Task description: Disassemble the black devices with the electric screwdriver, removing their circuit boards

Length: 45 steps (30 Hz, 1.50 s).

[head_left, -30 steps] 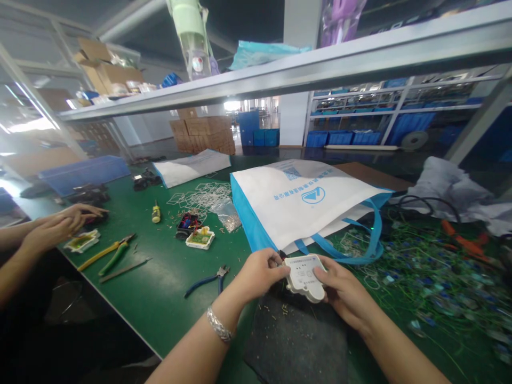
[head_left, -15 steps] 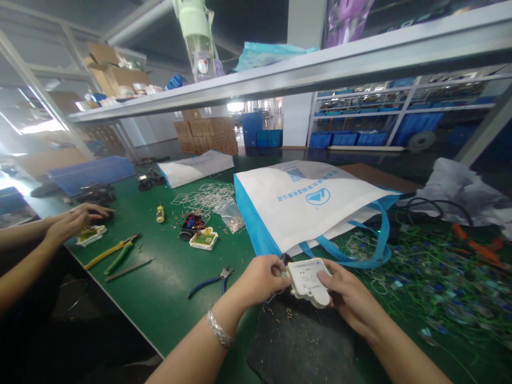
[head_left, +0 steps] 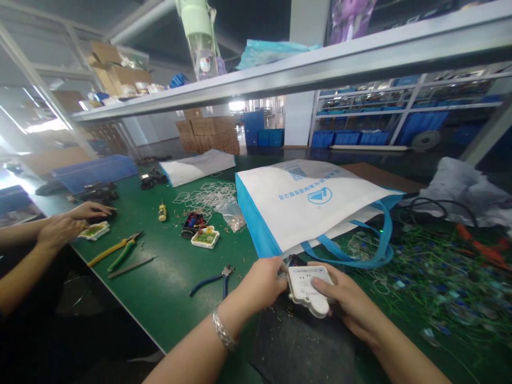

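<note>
Over a dark mat [head_left: 304, 341] I hold a white plastic device cover [head_left: 306, 288] with printed text and a rounded tab at its lower end. My right hand [head_left: 346, 293] grips its right side, thumb lying across the printed face. Curled at the cover's left edge is my left hand [head_left: 266, 282], closed, its fingertips hidden; I cannot make out what is in them. A black part [head_left: 296, 261] shows behind the cover's upper edge. Small brass-coloured screws [head_left: 288, 311] lie scattered on the mat. Blue-handled cutters [head_left: 214, 280] rest on the green table to the left.
A white-and-blue bag [head_left: 312, 208] lies just beyond my hands. A tangle of green wires [head_left: 436, 282] spreads at right. An opened device [head_left: 205, 237], a screwdriver [head_left: 162, 211] and yellow-green pliers [head_left: 120, 250] lie left. A co-worker's hands [head_left: 66, 226] work at far left.
The cover has tilted and dropped slightly, and more of the black part shows behind it. My right thumb has slid left across its face. My left fingers are more hidden now.
</note>
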Each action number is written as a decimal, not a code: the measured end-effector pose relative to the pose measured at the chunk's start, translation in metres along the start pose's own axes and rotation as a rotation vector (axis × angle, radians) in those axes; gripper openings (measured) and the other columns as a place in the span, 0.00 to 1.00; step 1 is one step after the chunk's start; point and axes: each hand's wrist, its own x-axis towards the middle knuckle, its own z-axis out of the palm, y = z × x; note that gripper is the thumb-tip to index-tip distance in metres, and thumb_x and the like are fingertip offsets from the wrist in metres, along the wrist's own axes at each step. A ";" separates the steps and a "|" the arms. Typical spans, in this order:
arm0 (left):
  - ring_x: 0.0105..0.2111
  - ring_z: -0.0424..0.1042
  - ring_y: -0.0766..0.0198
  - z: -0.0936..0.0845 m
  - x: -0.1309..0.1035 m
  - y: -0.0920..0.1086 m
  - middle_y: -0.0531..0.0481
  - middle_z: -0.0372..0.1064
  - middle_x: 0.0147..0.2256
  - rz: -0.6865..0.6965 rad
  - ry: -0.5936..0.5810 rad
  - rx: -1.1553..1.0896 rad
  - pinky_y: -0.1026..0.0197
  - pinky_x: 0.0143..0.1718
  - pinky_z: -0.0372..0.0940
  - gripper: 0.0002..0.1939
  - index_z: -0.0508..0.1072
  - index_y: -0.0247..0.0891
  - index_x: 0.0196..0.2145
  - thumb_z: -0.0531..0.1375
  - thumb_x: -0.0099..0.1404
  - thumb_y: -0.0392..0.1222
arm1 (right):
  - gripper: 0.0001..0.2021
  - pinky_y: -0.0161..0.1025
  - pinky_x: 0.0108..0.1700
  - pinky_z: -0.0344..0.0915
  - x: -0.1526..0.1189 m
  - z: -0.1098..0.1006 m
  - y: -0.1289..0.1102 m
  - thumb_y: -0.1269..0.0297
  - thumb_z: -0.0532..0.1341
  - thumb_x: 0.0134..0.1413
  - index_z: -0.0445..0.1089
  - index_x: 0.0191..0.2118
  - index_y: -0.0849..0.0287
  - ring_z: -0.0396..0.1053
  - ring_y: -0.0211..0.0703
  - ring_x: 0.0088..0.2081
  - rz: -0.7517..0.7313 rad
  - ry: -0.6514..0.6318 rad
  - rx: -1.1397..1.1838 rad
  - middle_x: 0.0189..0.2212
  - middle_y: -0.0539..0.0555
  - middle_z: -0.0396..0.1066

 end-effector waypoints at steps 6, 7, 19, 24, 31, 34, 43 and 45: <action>0.32 0.69 0.61 -0.006 0.005 -0.006 0.47 0.71 0.31 0.024 -0.071 -0.005 0.65 0.31 0.60 0.08 0.71 0.35 0.33 0.53 0.57 0.35 | 0.35 0.32 0.29 0.63 0.003 0.001 0.000 0.54 0.69 0.31 0.56 0.46 0.64 0.64 0.42 0.31 0.011 0.006 0.008 0.35 0.55 0.65; 0.33 0.68 0.59 -0.007 0.004 -0.003 0.45 0.71 0.33 0.028 -0.059 0.019 0.62 0.34 0.60 0.09 0.71 0.34 0.33 0.53 0.57 0.35 | 0.35 0.33 0.31 0.64 0.004 0.001 0.000 0.54 0.69 0.32 0.56 0.46 0.64 0.64 0.42 0.32 0.008 0.006 0.009 0.35 0.55 0.65; 0.20 0.60 0.68 -0.022 0.015 -0.003 0.54 0.62 0.18 0.001 -0.197 -0.186 0.67 0.23 0.55 0.06 0.69 0.34 0.22 0.55 0.53 0.37 | 0.36 0.33 0.35 0.63 0.005 -0.004 0.003 0.53 0.69 0.34 0.55 0.48 0.64 0.65 0.47 0.39 0.010 -0.027 0.027 0.41 0.59 0.63; 0.17 0.59 0.70 -0.017 0.016 -0.010 0.57 0.58 0.17 -0.045 -0.226 -0.463 0.68 0.19 0.56 0.07 0.65 0.34 0.25 0.54 0.55 0.42 | 0.37 0.35 0.39 0.63 0.005 -0.005 0.001 0.50 0.66 0.36 0.53 0.50 0.62 0.63 0.48 0.43 -0.006 -0.044 -0.055 0.43 0.59 0.62; 0.21 0.58 0.72 -0.003 0.011 -0.011 0.57 0.58 0.20 -0.096 0.037 -0.554 0.69 0.22 0.53 0.03 0.62 0.34 0.24 0.56 0.50 0.33 | 0.34 0.45 0.42 0.61 0.007 -0.015 0.002 0.48 0.63 0.37 0.59 0.49 0.63 0.64 0.52 0.40 -0.034 -0.024 -0.428 0.40 0.58 0.64; 0.22 0.58 0.71 0.003 -0.003 -0.010 0.56 0.58 0.20 -0.108 0.107 -0.537 0.68 0.24 0.52 0.04 0.63 0.35 0.24 0.55 0.53 0.37 | 0.28 0.50 0.50 0.53 0.006 -0.016 0.000 0.52 0.63 0.34 0.65 0.44 0.62 0.59 0.56 0.45 -0.102 0.054 -0.599 0.42 0.58 0.62; 0.30 0.64 0.63 0.032 -0.040 -0.007 0.53 0.67 0.28 -0.137 0.148 -0.205 0.64 0.32 0.54 0.02 0.68 0.38 0.26 0.59 0.52 0.37 | 0.15 0.41 0.52 0.52 -0.012 0.013 -0.013 0.65 0.53 0.53 0.64 0.48 0.52 0.54 0.44 0.49 -0.622 -0.088 -1.077 0.48 0.51 0.56; 0.29 0.64 0.64 0.035 -0.041 -0.006 0.53 0.68 0.27 -0.124 0.163 -0.246 0.64 0.32 0.54 0.04 0.69 0.38 0.26 0.55 0.56 0.36 | 0.16 0.41 0.52 0.52 -0.009 0.024 -0.010 0.70 0.53 0.52 0.64 0.48 0.54 0.54 0.45 0.49 -0.667 -0.151 -1.144 0.47 0.53 0.57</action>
